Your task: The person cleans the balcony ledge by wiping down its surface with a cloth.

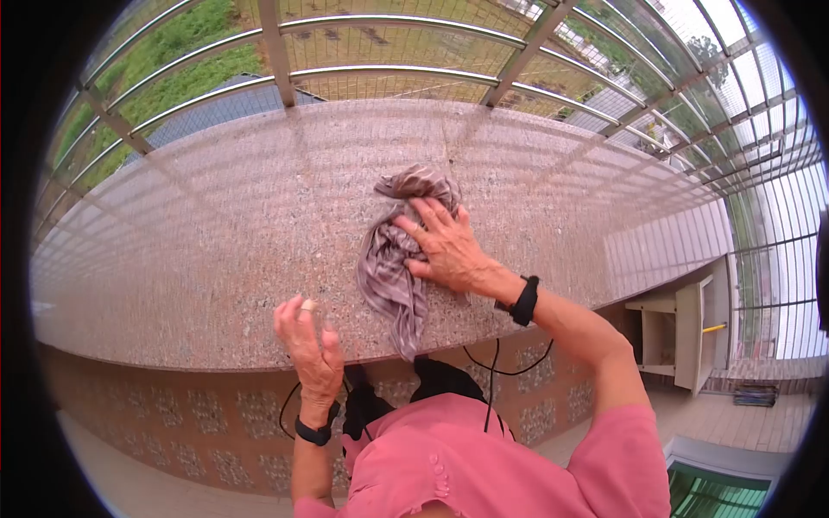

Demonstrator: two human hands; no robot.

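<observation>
A crumpled, striped grey-mauve cloth lies on the speckled pink stone slab, its lower end trailing to the slab's front edge. My right hand bears down on the cloth's upper right part, the spread fingers sunk into its folds and holding it against the stone. At the front edge, left of the cloth and apart from it, my left hand hovers with loosely bent fingers, a ring on one of them. Nothing shows in that hand, which is partly open. Both wrists wear black bands.
Metal railings with wire mesh run along the slab's far side and curve round to the right. Below the slab at right stands a wooden cabinet with an open door. Dark cords hang in front of my body.
</observation>
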